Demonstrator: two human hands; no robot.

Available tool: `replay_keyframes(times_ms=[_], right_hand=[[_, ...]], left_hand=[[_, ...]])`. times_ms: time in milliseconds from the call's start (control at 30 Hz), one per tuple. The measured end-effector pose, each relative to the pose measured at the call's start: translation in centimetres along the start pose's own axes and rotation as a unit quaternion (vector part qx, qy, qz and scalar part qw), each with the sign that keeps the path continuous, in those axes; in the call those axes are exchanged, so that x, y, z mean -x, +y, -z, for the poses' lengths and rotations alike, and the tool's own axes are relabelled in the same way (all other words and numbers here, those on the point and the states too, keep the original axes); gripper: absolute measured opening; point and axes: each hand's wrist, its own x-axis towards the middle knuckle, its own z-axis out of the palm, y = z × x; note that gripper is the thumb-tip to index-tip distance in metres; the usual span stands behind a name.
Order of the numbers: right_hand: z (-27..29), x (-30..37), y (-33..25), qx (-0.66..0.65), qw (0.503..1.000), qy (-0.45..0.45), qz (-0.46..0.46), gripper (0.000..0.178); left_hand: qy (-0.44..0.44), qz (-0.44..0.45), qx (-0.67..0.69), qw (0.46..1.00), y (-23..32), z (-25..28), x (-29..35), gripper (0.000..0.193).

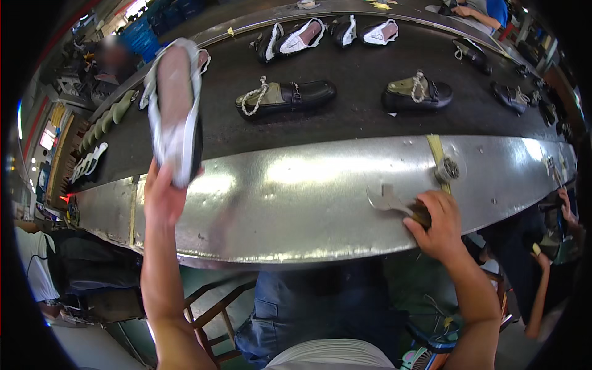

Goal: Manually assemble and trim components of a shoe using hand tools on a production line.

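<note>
My left hand (163, 197) grips the toe end of a shoe upper on its last (176, 92), raised above the belt with its underside showing. White lining edges fold around a pinkish-brown insole, and a dark side shows at right; this shoe is slightly blurred. Over the metal worktop (296, 185), my right hand (441, 225) is closed around the handle of lasting pincers (391, 202). Their curved metal jaw and square stub point left, while the hand covers most of the handle.
A round tub of small nails (448, 168) stands beyond my right hand on yellow tape. On the dark belt (345, 129) rest black shoes (296, 95) with braided cords and several lasted shoes (302, 37). Other people work at both sides; a co-worker's hand (566, 206) is at right.
</note>
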Motion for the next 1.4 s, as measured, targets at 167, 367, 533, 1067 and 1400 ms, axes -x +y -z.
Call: replay_keyframes(times_ms=[167, 367, 533, 1067, 1400], right_hand=[[-0.3, 0.2, -0.9, 0.002, 1.000, 0.009, 0.019, 0.044], [-0.1, 5.1, -2.7, 0.056, 0.985, 0.124, 0.103, 0.047], [-0.3, 19.1, -7.6, -0.233, 0.968, -0.040, -0.087, 0.038], [5.2, 30.0, -17.3, -0.320, 0.842, -0.343, -0.266, 0.025], [0.0, 27.4, -20.2, -0.528, 0.729, -0.369, -0.232, 0.029]], left_hand=[[-0.021, 0.093, -0.029, 0.995, 1.1, -3.6, 18.8, 0.096], [-0.095, 0.296, -0.150, 0.939, -5.3, -12.0, 33.9, 0.118], [-0.298, 0.434, -0.395, 0.753, -8.7, -16.4, 38.9, 0.105], [-0.128, 0.281, -0.043, 0.950, -12.2, -16.2, 34.7, 0.085], [-0.110, 0.234, -0.040, 0.965, -11.2, -14.1, 37.4, 0.061]])
